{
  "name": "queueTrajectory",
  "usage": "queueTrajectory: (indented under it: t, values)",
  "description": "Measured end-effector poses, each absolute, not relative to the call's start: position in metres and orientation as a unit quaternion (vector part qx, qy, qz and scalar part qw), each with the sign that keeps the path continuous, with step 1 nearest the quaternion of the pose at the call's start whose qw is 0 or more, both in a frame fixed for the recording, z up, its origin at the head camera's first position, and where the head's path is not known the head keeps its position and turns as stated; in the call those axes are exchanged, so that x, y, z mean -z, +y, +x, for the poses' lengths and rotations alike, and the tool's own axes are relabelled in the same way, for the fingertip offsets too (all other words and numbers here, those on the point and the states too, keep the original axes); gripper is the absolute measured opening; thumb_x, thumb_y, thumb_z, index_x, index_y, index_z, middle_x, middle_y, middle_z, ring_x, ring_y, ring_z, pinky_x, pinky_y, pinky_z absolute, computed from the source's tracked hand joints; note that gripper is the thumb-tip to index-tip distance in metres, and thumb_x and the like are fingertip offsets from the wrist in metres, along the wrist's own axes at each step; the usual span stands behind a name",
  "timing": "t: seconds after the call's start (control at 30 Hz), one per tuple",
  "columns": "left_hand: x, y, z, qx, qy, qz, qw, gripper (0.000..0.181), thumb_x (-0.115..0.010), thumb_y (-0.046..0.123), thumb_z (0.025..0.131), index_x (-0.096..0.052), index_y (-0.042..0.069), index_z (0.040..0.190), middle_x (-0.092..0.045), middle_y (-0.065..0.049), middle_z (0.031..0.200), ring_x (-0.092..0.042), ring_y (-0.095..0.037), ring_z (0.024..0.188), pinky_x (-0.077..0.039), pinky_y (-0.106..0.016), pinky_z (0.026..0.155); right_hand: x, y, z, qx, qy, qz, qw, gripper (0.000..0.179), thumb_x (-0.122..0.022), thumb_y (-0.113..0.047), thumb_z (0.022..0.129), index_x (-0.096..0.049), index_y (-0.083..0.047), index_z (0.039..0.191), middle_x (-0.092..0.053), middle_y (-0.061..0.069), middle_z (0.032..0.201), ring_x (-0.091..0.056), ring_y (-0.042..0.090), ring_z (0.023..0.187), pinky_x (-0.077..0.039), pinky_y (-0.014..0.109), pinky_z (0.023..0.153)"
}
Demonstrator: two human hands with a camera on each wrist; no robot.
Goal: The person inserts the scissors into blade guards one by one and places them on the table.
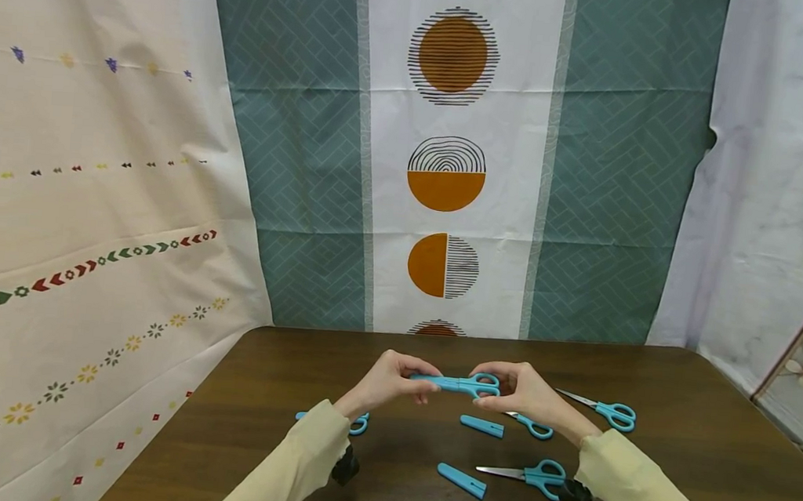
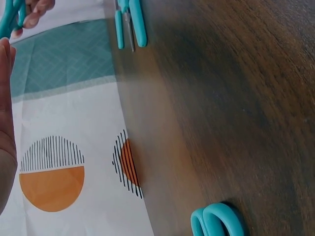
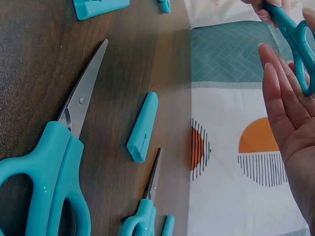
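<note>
Both hands hold one pair of light blue scissors (image 1: 484, 385) level above the table, with its blade inside a matching blue cover (image 1: 442, 382). My left hand (image 1: 391, 378) pinches the covered blade end between thumb and fingers. At the other end, my right hand (image 1: 523, 391) pinches the handle loops. In the right wrist view, the right hand (image 3: 290, 108) has its lower fingers extended beside the loops of the held scissors (image 3: 298, 46). Only the edge of the left hand (image 2: 6, 113) shows in the left wrist view.
On the brown table (image 1: 272, 460) lie bare-bladed scissors in front (image 1: 543, 475), scissors at the back right (image 1: 615, 416) and scissors partly behind the right hand (image 1: 536, 429). Two loose covers, one nearer (image 1: 461, 480) and one farther (image 1: 482, 426), lie between. The left wrist partly hides more scissors (image 1: 360, 424).
</note>
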State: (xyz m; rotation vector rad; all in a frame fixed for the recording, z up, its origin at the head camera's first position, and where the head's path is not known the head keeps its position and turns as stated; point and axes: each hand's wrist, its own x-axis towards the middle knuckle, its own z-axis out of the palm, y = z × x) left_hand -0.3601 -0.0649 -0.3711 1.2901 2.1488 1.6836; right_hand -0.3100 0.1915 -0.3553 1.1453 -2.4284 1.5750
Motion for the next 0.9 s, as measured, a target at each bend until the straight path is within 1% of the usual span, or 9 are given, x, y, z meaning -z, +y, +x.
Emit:
queueTrajectory:
  t: [0.07,0.17,0.3,0.37,0.43,0.5,0.6,0.73,0.9]
  values:
    - [0.366,-0.065,-0.355,-0.557,0.711,0.426,0.061,0.017,-0.064,0.0,0.082,-0.066,-0.007,0.098,-0.066,-0.01,0.076,-0.062,-0.026,0.059,-0.052,-0.038,0.059,0.355,0.191,-0.31,-0.51,-0.779,0.365,0.011,0.033,-0.067,-0.003,0.081,-0.055,0.007,0.109,-0.062,0.008,0.078,-0.053,0.013,0.062,-0.047,0.028,0.053]
    - [0.356,-0.066,-0.347,-0.554,0.717,0.417,0.064,0.018,-0.064,-0.001,0.082,-0.065,-0.009,0.098,-0.065,-0.011,0.077,-0.061,-0.033,0.062,-0.051,-0.042,0.062,0.354,0.189,-0.309,-0.522,-0.776,0.355,0.002,0.037,-0.068,-0.003,0.08,-0.05,0.008,0.11,-0.063,0.01,0.082,-0.058,0.018,0.066,-0.05,0.032,0.061]
    - [0.349,-0.067,-0.341,-0.549,0.732,0.398,0.059,0.019,-0.065,0.0,0.082,-0.065,-0.008,0.098,-0.064,-0.018,0.081,-0.063,-0.028,0.065,-0.049,-0.047,0.067,0.361,0.19,-0.318,-0.527,-0.775,0.349,0.002,0.038,-0.069,-0.004,0.079,-0.048,0.008,0.108,-0.064,0.01,0.084,-0.061,0.022,0.071,-0.05,0.035,0.067]
    - [0.349,-0.068,-0.341,-0.544,0.739,0.393,0.052,0.018,-0.066,0.001,0.082,-0.066,-0.007,0.098,-0.064,-0.022,0.084,-0.063,-0.02,0.067,-0.049,-0.047,0.068,0.368,0.191,-0.324,-0.522,-0.777,0.351,0.006,0.036,-0.069,-0.005,0.08,-0.049,0.006,0.107,-0.064,0.008,0.083,-0.06,0.021,0.071,-0.05,0.035,0.067]
    - [0.349,-0.069,-0.34,-0.535,0.748,0.391,0.042,0.018,-0.066,0.002,0.081,-0.066,-0.006,0.098,-0.064,-0.02,0.086,-0.063,-0.021,0.069,-0.049,-0.046,0.069,0.374,0.192,-0.331,-0.518,-0.779,0.354,0.01,0.036,-0.07,-0.008,0.08,-0.05,0.003,0.107,-0.064,0.007,0.084,-0.06,0.021,0.071,-0.05,0.036,0.067]
    - [0.349,-0.071,-0.339,-0.521,0.759,0.39,0.026,0.018,-0.067,0.003,0.081,-0.067,-0.005,0.097,-0.066,-0.013,0.085,-0.062,-0.02,0.068,-0.05,-0.044,0.067,0.375,0.19,-0.333,-0.512,-0.782,0.356,0.018,0.035,-0.07,-0.011,0.08,-0.052,0.002,0.107,-0.064,0.008,0.083,-0.059,0.021,0.07,-0.05,0.035,0.066]
    - [0.348,-0.074,-0.339,-0.502,0.771,0.391,0.006,0.017,-0.067,0.005,0.081,-0.068,-0.003,0.096,-0.066,-0.009,0.082,-0.058,-0.018,0.063,-0.049,-0.044,0.064,0.376,0.188,-0.335,-0.503,-0.785,0.36,0.03,0.035,-0.071,-0.013,0.079,-0.054,0.0,0.107,-0.063,0.013,0.085,-0.058,0.02,0.07,-0.05,0.035,0.065]
    - [0.347,-0.078,-0.341,-0.495,0.778,0.386,0.006,0.018,-0.067,0.006,0.081,-0.068,-0.002,0.097,-0.066,-0.008,0.083,-0.057,-0.014,0.063,-0.049,-0.041,0.064,0.374,0.183,-0.334,-0.485,-0.793,0.365,0.053,0.035,-0.072,-0.011,0.078,-0.056,0.0,0.107,-0.06,0.019,0.088,-0.057,0.019,0.068,-0.05,0.034,0.063]
    - [0.347,-0.084,-0.343,-0.478,0.789,0.385,-0.01,0.018,-0.068,0.005,0.081,-0.068,-0.002,0.098,-0.065,-0.009,0.086,-0.055,-0.019,0.066,-0.048,-0.036,0.062,0.362,0.171,-0.324,-0.478,-0.795,0.366,0.07,0.037,-0.072,-0.006,0.077,-0.056,0.006,0.108,-0.059,0.021,0.088,-0.057,0.026,0.065,-0.05,0.034,0.061]
